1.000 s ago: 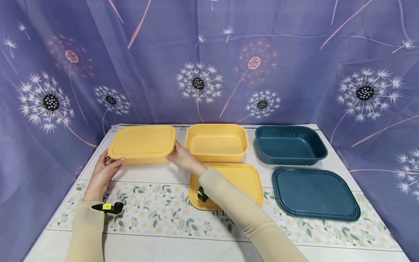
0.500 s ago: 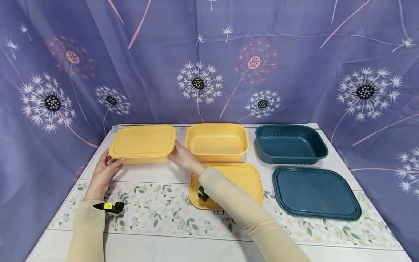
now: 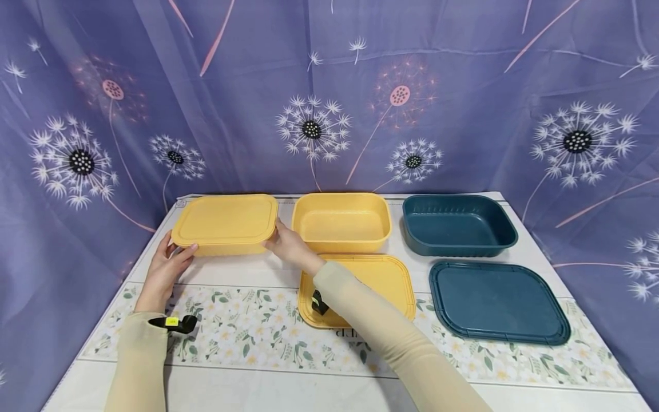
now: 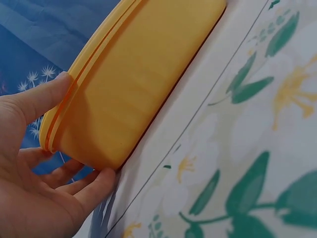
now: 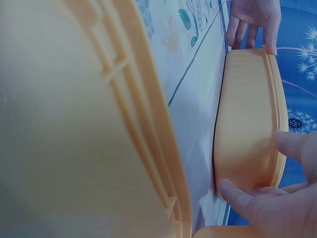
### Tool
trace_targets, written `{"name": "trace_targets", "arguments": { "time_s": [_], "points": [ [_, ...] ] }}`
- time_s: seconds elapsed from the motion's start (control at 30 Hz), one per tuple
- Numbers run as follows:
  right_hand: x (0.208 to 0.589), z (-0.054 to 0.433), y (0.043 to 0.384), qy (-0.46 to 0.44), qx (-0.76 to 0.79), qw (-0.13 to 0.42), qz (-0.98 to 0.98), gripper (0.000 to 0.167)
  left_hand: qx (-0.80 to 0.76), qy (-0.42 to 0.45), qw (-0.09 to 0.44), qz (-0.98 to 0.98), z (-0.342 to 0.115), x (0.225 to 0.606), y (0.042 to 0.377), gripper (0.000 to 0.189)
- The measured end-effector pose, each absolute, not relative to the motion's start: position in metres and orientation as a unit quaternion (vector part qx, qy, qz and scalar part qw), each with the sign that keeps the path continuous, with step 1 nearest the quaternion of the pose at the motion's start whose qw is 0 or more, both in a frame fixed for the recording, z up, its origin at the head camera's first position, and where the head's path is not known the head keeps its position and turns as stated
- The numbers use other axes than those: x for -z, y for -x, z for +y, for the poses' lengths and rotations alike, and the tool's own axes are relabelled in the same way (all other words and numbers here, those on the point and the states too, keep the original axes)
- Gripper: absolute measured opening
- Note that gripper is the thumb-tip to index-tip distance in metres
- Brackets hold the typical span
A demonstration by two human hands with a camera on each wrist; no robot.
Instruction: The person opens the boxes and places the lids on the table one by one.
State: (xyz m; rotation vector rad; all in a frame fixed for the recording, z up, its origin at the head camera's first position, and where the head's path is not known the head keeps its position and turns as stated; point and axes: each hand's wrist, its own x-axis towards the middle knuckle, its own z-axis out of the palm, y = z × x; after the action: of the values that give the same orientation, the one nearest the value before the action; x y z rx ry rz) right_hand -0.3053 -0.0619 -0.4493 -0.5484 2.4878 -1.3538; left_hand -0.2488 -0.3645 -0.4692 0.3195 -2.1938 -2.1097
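A yellow food container (image 3: 226,220) with its lid on sits at the back left of the table. My left hand (image 3: 163,274) holds its left end; in the left wrist view the thumb (image 4: 47,96) lies on the lid's rim and the other fingers are at the container's end wall. At the opposite end my right hand (image 3: 288,245) holds the same container. The right wrist view shows that thumb at the lid's edge and a finger (image 5: 237,196) low by the base. The far side of the container is hidden in the head view.
Right of it stands an uncovered yellow container (image 3: 341,220), with a yellow lid (image 3: 381,286) lying in front, partly under my right forearm. Farther right are a dark teal container (image 3: 458,226) and its matching lid (image 3: 499,303). A purple curtain (image 3: 247,114) hangs behind the table.
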Motion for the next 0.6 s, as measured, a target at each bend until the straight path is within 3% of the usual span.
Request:
{"name": "trace_targets", "arguments": {
  "time_s": [0.6],
  "points": [
    [0.4495, -0.0624, 0.3068, 0.177, 0.489, 0.132, 0.844, 0.089, 0.718, -0.093, 0.054, -0.688, -0.3628, 0.4714, 0.2489, 0.096]
  ]
}}
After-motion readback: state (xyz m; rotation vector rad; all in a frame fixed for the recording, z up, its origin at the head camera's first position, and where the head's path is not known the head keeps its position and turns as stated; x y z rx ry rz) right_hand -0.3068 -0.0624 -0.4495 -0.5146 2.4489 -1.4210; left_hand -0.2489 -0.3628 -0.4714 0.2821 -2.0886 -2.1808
